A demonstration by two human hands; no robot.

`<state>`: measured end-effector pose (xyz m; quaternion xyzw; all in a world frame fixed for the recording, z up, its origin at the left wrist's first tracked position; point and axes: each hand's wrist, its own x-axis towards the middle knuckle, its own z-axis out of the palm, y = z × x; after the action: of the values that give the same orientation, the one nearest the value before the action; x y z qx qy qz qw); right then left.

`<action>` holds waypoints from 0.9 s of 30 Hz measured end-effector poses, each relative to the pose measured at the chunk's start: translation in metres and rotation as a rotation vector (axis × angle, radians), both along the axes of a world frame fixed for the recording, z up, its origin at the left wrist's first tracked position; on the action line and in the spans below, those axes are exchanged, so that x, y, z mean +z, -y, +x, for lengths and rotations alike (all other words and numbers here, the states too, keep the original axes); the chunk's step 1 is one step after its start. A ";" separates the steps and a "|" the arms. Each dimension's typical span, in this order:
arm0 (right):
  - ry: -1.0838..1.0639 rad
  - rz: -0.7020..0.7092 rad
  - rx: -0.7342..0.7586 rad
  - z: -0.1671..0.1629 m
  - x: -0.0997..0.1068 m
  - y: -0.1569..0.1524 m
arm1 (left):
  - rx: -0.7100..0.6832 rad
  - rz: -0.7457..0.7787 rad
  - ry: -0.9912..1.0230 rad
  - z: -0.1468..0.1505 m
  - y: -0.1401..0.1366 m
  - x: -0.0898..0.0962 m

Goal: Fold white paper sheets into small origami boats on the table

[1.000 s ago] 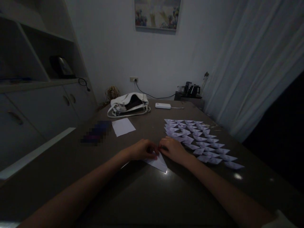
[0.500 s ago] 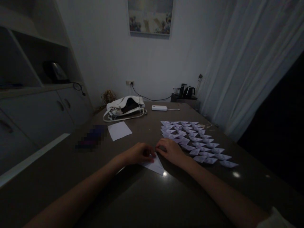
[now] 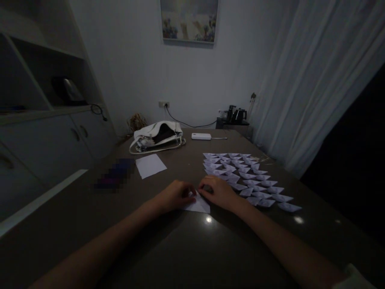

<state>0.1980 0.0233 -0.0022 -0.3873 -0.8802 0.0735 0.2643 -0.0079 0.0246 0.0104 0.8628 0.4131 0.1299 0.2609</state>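
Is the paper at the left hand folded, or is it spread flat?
Folded: the paper has a slanting, pointed outline beside the left hand, unlike the square sheet.

Tabletop (image 3: 186,249): dark, smooth, glossy, bright glints. Folded sheet (image 3: 198,206): matt white paper. From it, paper boats (image 3: 247,176), matt, two o'clock; leather-like white bag (image 3: 147,131), eleven; smooth plastic-looking device (image 3: 201,137), twelve.

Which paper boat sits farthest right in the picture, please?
The frontmost paper boat; its right tip extends past all the others.
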 end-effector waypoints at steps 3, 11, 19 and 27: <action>0.038 -0.032 0.138 0.006 0.008 0.006 | -0.030 0.059 0.004 -0.001 0.001 0.002; 0.135 -0.073 0.219 0.007 0.014 0.013 | -0.233 0.035 -0.045 -0.018 -0.007 0.008; 0.173 -0.079 0.213 0.007 0.017 0.015 | -0.256 0.034 -0.012 -0.017 -0.006 0.011; 0.173 -0.109 0.238 0.009 0.020 0.014 | -0.303 0.057 -0.002 -0.018 -0.006 0.015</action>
<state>0.2067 0.0089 0.0174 -0.2991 -0.9340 0.1184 0.1556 -0.0258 0.0310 0.0257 0.9223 0.2747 0.1000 0.2527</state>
